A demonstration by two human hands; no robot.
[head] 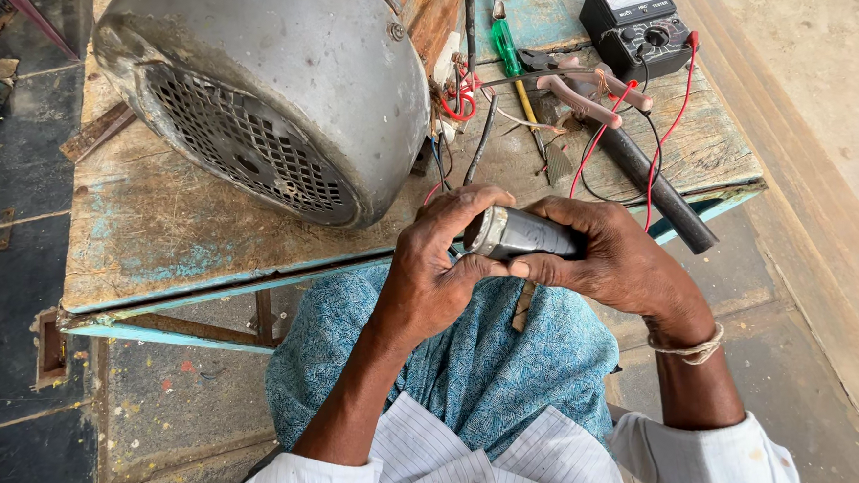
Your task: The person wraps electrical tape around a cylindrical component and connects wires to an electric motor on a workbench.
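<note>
Left hand: I am seeing my left hand [431,271] curling over the near end of a dark cylinder with a silver cap [517,235], fingers wrapped shut around the capped end.
Right hand: my right hand [612,256] is gripping the cylinder's other end, fingers closed over the body, thumb lying along its underside.
Cylinder: it is lying roughly level between both hands, hovering just off the near edge of the wooden table [174,235], above my lap in blue patterned cloth [475,366].
At 11 o'clock: a big grey motor housing with a perforated end cover [275,93] is sitting on the table, filling most of the space beyond my left hand.
At 12 o'clock: loose red and black wires [457,113] are trailing from the motor toward my hands.
At 1 o'clock: a green-handled screwdriver [510,61], pliers with pinkish handles [588,91] and a black multimeter [636,23] are lying well apart from my hands; its red leads [655,151] are looping down toward my right hand.
At 2 o'clock: a long black rod [657,190] is jutting past the table edge, just beside my right knuckles.
</note>
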